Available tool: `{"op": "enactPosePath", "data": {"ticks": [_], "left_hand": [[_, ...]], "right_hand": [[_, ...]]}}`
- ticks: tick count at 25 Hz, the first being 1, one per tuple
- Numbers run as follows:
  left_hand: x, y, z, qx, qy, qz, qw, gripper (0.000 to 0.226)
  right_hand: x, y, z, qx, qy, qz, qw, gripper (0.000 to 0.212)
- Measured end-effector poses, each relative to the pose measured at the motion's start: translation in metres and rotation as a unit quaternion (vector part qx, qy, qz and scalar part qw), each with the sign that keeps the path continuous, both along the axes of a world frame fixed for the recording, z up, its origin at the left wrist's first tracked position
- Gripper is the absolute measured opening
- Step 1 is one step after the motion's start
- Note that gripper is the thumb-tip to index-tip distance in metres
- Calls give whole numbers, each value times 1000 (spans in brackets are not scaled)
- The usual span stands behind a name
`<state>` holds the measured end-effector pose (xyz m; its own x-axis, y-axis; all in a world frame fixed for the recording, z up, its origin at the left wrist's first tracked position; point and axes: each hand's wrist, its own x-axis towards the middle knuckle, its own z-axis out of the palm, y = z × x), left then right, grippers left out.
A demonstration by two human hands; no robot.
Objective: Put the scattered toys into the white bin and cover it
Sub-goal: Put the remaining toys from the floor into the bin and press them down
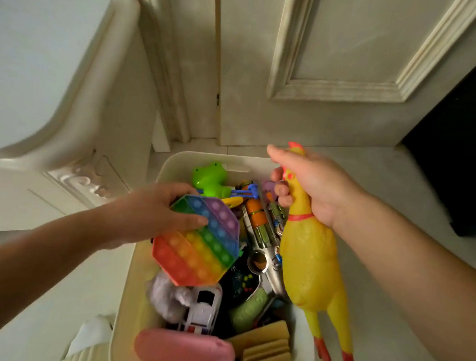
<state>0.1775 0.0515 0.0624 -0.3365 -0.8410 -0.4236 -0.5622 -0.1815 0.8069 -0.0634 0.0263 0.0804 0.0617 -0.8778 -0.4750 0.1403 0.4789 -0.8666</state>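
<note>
The white bin (132, 292) stands on the floor below me, full of toys. My left hand (153, 213) grips a rainbow octagonal pop-it toy (200, 240) by its upper left edge, held over the bin's left side. My right hand (311, 184) is closed around the neck of a yellow rubber chicken (310, 261), which hangs over the bin's right rim with its red feet past the edge. Inside the bin lie a green frog toy (209, 178), a silver toy gun (260, 240), a white toy car (202, 309) and a pink case (184, 351).
A cream bed frame (84, 144) with carved trim stands to the left. Panelled cream doors (298, 70) rise behind the bin. A dark piece of furniture (468, 160) sits at the right. White cloth (90, 337) lies by the bin's front left corner.
</note>
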Motion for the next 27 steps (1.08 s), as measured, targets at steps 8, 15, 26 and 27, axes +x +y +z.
{"op": "enactPosePath", "data": {"ticks": [8,15,26,27], "left_hand": [[12,41,-33,-14,-120,-177,977,37],[9,87,-73,-358,-278,-207,867,50],[29,70,-49,-438,-287,-30,851,43],[36,65,-46,-419,-308,1,854,44]], "right_hand": [[50,-1,-15,-4,-28,-12,1000,22],[37,67,-98,-304,561,181,749,71],[2,42,-85,-301,643,73,701,45],[-3,36,-82,-243,630,73,734,49]]}}
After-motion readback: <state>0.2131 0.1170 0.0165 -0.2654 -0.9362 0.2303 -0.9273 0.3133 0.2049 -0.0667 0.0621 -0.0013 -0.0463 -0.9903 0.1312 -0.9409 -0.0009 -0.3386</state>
